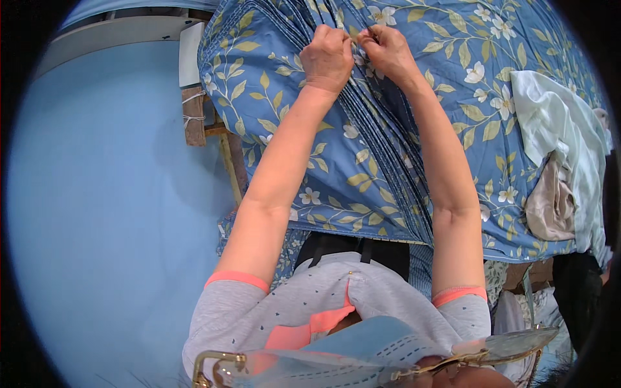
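A large blue cloth [482, 139] printed with white flowers and olive leaves covers the work surface in front of me. Many layered edges of it run in a bunched strip [385, 155] from the top middle down toward my body. My left hand [328, 59] is closed on the cloth at the upper part of this strip. Close beside it, my right hand [390, 53] pinches the cloth with thumb and forefinger. The fingertips of both hands nearly meet, and the exact layers between them are partly hidden.
A pale mint cloth [550, 107] and a beige cloth [551, 204] lie on the right side. At the left edge stand a white board [190, 55] and a wooden post [193, 116] tied with string. Blue floor [110, 194] stretches left. Part of a person in dark clothing [576, 291] shows lower right.
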A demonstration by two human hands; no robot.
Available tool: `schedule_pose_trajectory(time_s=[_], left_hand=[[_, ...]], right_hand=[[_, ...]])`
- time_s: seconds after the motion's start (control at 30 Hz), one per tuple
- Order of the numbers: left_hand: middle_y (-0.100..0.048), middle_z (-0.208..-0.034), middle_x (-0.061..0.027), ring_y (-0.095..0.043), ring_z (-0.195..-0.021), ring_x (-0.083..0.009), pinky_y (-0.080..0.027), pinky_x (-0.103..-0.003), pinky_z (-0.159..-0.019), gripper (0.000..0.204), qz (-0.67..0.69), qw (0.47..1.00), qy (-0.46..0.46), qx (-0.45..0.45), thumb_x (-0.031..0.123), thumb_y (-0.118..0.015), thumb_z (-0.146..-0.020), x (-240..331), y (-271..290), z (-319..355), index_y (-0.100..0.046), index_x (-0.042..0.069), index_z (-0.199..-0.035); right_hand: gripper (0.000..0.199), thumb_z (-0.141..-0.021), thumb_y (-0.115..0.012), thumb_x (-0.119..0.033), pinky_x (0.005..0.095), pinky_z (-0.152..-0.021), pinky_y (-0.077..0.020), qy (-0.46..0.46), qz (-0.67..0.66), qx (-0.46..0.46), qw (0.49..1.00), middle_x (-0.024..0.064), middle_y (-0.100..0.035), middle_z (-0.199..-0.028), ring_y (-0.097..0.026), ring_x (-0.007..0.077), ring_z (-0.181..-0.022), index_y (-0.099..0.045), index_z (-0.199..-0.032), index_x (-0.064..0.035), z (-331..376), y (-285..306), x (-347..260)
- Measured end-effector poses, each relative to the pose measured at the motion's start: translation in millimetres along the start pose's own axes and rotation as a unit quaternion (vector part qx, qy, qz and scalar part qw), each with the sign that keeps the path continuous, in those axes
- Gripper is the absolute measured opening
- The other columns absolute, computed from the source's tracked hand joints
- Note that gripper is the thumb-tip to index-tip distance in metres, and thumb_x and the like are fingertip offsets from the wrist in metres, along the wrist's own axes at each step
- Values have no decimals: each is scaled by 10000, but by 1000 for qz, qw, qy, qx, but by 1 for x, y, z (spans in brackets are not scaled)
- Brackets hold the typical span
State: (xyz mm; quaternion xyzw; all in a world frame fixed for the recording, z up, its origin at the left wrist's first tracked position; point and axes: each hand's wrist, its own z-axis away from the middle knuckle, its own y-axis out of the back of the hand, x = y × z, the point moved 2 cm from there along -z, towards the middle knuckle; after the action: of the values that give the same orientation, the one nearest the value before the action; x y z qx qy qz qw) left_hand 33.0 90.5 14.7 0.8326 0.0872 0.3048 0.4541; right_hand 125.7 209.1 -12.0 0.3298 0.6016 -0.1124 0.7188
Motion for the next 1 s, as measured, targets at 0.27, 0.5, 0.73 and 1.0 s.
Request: schedule_pose_trajectory(time_s=[0.27, 0.5, 0.73, 1.0], left_hand=[[-676, -792, -113, -672, -748, -310, -539, -404, -685, 69, 51, 998, 6, 33, 101, -739, -853, -11, 5, 1, -711, 47, -822], [-663, -792, -128, -660, -821, -337, -537, -439, -718, 59, 89, 996, 21, -12, 75, -684, -878, -18, 6, -2, -671, 39, -834], [-665, -810, -128, -658, -783, -337, -528, -438, -705, 87, 78, 997, 13, -2, 91, -699, -888, -18, 3, 0, -656, 29, -845], [-648, -836, -122, -645, -813, -358, -522, -459, -707, 82, 78, 997, 8, 0, 86, -679, -896, -19, 1, 1, -616, 41, -870]], right_hand=[[321, -992, -658, -300, 373, -782, -551, 26, 136, 74, 988, 152, -704, -1012, -696, 296, -892, -671, -1182, -41, 20, -7, -6], [282, -945, -695, -240, 401, -777, -542, 68, 178, 99, 977, 110, -668, -932, -680, 317, -897, -694, -1183, -88, 40, -16, -16], [258, -902, -734, -155, 389, -759, -540, 99, 119, 143, 978, 95, -671, -904, -676, 305, -844, -722, -1151, -87, 42, -20, -12], [248, -881, -748, -103, 386, -740, -552, 130, 118, 166, 970, 94, -691, -948, -693, 303, -853, -731, -1128, -94, 43, -26, -10]])
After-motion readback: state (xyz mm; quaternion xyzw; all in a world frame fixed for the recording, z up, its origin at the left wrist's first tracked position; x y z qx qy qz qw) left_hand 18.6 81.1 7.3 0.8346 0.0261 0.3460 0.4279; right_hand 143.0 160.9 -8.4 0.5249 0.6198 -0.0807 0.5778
